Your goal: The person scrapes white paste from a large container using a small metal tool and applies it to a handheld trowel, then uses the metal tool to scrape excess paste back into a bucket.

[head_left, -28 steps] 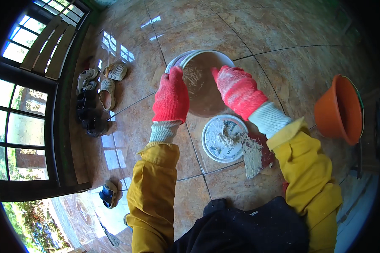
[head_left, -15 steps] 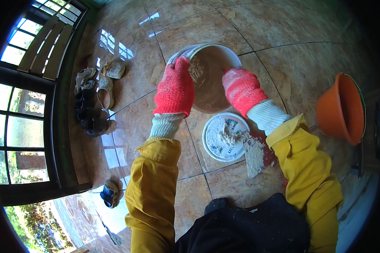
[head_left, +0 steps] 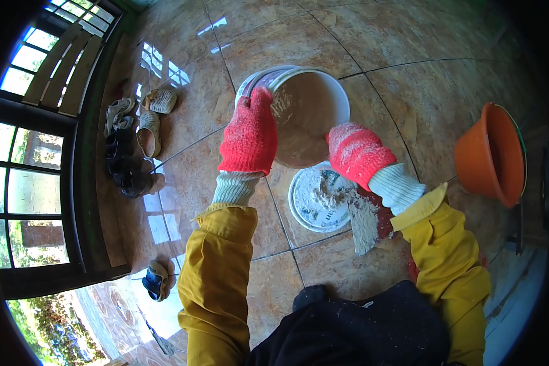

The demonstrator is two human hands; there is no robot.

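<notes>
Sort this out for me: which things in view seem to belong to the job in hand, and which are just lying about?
Likely part of the job:
white bucket, held by the left hand, right hand at its rim
smeared lid
caked scraper

Probably just lying about:
shoes
blue slip-on
perhaps the orange bucket

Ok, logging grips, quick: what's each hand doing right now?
Left hand: closed, holding the white bucket.
Right hand: at the bucket's rim; fingertips hidden, grip unclear.

Both gloved hands (head_left: 248,135) (head_left: 358,154) reach forward, the left curled.
</notes>
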